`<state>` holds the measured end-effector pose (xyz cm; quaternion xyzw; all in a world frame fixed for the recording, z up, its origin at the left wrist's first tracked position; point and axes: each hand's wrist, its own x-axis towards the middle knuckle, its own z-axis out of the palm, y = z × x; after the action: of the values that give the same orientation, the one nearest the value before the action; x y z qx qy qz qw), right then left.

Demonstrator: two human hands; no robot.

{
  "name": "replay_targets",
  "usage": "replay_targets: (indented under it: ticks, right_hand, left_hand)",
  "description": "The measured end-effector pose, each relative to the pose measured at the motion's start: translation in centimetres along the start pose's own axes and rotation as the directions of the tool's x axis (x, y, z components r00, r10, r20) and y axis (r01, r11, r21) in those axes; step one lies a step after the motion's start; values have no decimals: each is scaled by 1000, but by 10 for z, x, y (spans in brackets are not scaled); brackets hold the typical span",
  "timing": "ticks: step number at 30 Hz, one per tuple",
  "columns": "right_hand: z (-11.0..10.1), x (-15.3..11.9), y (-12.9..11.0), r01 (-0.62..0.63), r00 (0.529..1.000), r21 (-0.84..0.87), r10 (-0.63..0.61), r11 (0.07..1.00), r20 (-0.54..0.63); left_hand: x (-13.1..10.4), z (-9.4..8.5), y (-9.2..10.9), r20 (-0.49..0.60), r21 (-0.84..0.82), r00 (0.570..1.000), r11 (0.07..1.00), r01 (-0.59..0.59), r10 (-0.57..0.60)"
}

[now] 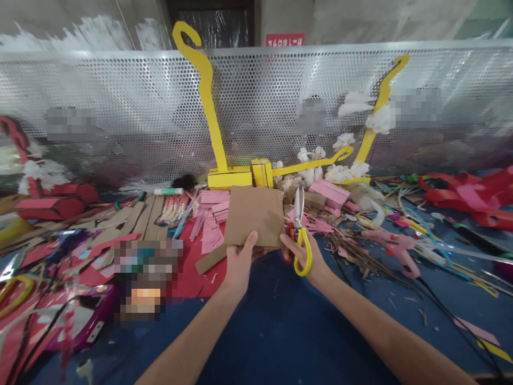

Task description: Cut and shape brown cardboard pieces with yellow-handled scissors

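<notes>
A square piece of brown cardboard (254,214) is held up in front of me over the blue tabletop. My left hand (239,264) grips its lower left edge, thumb on the front face and the fingers hidden behind. My right hand (306,256) is closed on a pair of scissors (303,240) with yellow handles, blades pointing up and slightly parted. The fingertips of that hand touch the cardboard's lower right corner. Something red shows just beside the scissors, partly covered by the hand. A narrow cardboard strip (211,259) lies left of my left hand.
Yellow hook-topped shapes (210,107) stand against a perforated metal panel (276,85). Pink and red paper scraps (196,272) and cardboard strips cover the left side. At right lie a pink glue gun (396,248) with its cord and red ribbon-like pieces (476,195).
</notes>
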<state>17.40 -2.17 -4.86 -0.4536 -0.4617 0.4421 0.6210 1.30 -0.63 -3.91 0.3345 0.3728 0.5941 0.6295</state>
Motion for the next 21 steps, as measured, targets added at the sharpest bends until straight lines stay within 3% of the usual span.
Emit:
replay_targets:
  ticks: [4,8,15,21]
  right_hand:
    - [2,0,-2,-20,1000,66,21,998,-15]
    - [3,-3,-1,-67,996,82,63,994,57]
    - [2,-7,16,-103,971,-21,105,994,212]
    - [4,-20,11,-68,957,-61,82,996,279]
  left_hand:
    - [6,-1,10,-117,-182,993,983,-12,-9]
    - [12,-5,22,-212,-291,977,954,-68,4]
    - [11,-14,40,-272,-305,960,940,-155,70]
    - [8,-12,47,-315,-325,941,918,-229,123]
